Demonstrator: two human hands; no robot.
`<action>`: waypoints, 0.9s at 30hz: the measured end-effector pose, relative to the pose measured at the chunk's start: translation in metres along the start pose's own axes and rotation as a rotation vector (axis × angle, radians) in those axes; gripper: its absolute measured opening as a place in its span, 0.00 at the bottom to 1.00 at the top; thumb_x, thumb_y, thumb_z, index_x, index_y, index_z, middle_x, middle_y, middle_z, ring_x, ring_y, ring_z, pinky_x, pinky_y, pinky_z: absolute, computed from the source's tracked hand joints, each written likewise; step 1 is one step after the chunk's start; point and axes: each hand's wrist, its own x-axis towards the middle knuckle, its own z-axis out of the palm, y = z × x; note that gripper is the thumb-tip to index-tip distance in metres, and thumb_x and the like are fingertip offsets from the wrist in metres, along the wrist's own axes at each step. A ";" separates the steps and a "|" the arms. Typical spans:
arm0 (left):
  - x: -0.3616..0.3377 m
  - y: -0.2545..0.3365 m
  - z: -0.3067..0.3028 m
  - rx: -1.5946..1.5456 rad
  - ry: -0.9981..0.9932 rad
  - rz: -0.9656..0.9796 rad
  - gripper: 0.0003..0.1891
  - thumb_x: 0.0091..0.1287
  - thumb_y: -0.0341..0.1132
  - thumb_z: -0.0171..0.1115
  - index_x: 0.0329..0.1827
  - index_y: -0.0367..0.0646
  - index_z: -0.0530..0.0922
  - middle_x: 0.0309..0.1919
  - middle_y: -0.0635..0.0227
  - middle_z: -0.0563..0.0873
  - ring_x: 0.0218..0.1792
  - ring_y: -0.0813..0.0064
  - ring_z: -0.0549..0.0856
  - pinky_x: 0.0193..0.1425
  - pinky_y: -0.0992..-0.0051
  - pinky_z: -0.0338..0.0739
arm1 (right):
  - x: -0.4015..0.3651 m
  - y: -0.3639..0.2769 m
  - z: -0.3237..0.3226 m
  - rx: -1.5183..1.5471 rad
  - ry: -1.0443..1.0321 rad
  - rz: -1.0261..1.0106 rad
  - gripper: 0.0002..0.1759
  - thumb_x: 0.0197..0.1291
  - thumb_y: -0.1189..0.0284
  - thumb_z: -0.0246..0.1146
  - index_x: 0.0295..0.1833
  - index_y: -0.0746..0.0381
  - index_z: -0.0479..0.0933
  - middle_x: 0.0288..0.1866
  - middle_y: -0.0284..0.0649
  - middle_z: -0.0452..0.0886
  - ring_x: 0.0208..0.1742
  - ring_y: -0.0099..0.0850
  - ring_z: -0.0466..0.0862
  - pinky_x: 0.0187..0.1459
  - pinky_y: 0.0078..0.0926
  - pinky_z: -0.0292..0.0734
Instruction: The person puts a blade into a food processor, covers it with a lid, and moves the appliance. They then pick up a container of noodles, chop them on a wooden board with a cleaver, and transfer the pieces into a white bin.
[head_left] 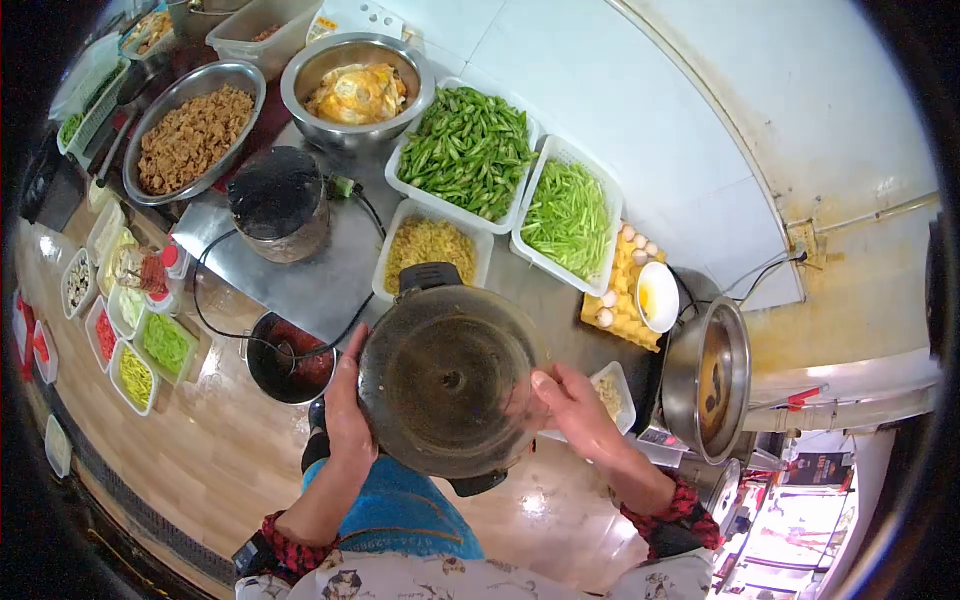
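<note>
Holding up a round see-through pot [450,380] looks like the step in hand. The left hand [348,410] is wrapped on its left side, and the right hand [578,405] grips its right side with the thumb by the rim. The pot is up in front of the person's blue trousers [400,515], close to the metal table [555,310]. One black handle [430,275] points at the tray of yellow bits [484,260], and the other [478,485] points back at the person. I can't tell if the top has a lid on, or if any food is inside. I think the next move calls for two firm hands and a flat, steady pot, because smooth sides could slip. It also calls for care with the black cord [358,318] near the left fingers, so it does not snag
</note>
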 end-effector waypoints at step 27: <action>0.004 0.011 0.012 0.263 -0.056 0.023 0.26 0.70 0.31 0.54 0.70 0.33 0.63 0.60 0.59 0.75 0.58 0.71 0.75 0.66 0.73 0.66 | -0.018 -0.008 0.005 -0.371 -0.105 0.016 0.45 0.64 0.63 0.58 0.72 0.72 0.39 0.17 0.44 0.78 0.16 0.33 0.81 0.22 0.31 0.78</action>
